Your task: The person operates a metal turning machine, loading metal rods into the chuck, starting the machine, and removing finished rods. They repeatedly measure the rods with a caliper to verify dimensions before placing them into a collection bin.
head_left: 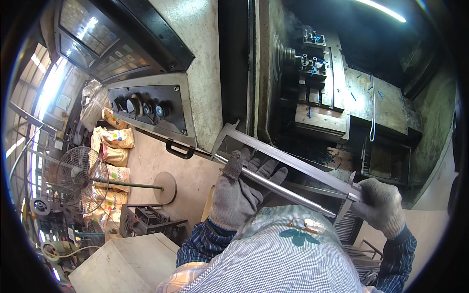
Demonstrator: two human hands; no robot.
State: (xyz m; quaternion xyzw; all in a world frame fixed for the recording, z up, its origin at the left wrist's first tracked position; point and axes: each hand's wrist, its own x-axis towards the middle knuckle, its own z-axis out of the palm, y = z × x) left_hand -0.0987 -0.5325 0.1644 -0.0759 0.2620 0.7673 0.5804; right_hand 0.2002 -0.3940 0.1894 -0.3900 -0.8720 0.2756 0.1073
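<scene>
My left hand (pixel 238 195), in a grey knit glove, holds a shiny stepped steel shaft (pixel 288 192). The thumb is over the shaft and the fingers stretch out beneath it. My right hand (pixel 380 202), gloved the same way, is closed around the right end of a long caliper (pixel 293 162). The caliper's beam runs roughly parallel to the shaft, just beyond it. Its fixed jaw is near the shaft's thin left end, and its sliding jaw is beside the right tip; whether either jaw touches is too fine to tell.
Ahead is an open lathe with a chuck (pixel 279 57), a tool block (pixel 315 63) and blue bits of swarf. A control panel (pixel 146 108) with knobs and a black door handle (pixel 180 150) stand left. Farther left are a floor fan (pixel 80 178), stacked sacks (pixel 117 138) and a grey cabinet (pixel 129 263).
</scene>
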